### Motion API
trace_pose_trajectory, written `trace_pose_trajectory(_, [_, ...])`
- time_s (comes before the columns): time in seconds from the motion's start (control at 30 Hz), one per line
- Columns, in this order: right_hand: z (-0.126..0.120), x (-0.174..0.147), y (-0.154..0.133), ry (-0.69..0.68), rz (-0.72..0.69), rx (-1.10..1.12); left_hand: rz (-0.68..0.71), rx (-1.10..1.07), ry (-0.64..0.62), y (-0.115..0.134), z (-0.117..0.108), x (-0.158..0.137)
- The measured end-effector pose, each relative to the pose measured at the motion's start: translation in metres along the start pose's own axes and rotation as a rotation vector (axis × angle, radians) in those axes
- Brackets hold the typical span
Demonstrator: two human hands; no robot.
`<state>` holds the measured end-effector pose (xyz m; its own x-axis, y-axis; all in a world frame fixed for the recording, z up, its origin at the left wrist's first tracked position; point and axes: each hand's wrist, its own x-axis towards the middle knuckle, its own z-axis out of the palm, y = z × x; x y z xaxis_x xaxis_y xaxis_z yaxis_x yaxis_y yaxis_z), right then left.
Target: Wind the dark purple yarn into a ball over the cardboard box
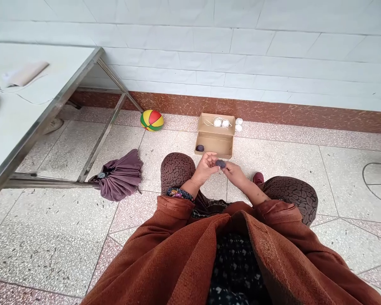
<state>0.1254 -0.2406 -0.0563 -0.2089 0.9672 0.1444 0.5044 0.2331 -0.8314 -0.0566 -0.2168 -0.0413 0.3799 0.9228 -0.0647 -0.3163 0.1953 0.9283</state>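
Note:
Between my two hands, above the floor, is a small dark ball (220, 163) that looks like wound yarn. The fingers of my left hand (206, 168) curl against its left side, and my right hand (237, 175) pinches it from the right. Just beyond them an open cardboard box (216, 144) lies on the floor. A similar dark ball (200, 148) rests in its near left corner. White balls (221, 122) with loose strands lie in the far half of the box. More white balls (238, 124) sit outside its right edge.
A metal-framed table (66, 91) stands at left, with a pinkish item (30, 73) on top. A purple folded umbrella (122, 176) leans by its lower bar. A colourful ball (151, 120) lies near the tiled wall (178, 55). At far right is a wire ring (365, 182).

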Motion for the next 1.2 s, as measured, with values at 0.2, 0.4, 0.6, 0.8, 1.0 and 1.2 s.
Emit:
trace_pose_trajectory(0.2, [-0.014,-0.005,-0.018,-0.064,-0.209,-0.023,-0.027,0.109,0.183,-0.001,-0.003,0.002])
trace_pose_trajectory(0.4, [-0.022,0.010,-0.011,0.121,-0.090,0.037,-0.072,0.103,-0.092,0.001,0.003,-0.001])
trace_pose_trajectory(0.6, [-0.001,0.004,0.002,-0.004,0.020,0.054,-0.015,-0.011,0.026,0.000,-0.002,0.002])
trace_pose_trajectory(0.8, [-0.006,-0.004,-0.013,-0.128,-0.133,0.085,-0.031,0.206,0.210,-0.004,-0.002,0.004])
trace_pose_trajectory(1.0, [-0.020,0.005,-0.010,0.124,-0.042,0.088,-0.065,0.150,-0.061,0.002,0.005,-0.004])
trace_pose_trajectory(1.2, [-0.002,-0.006,-0.009,-0.053,-0.074,0.028,-0.010,-0.023,0.064,0.007,0.000,-0.002])
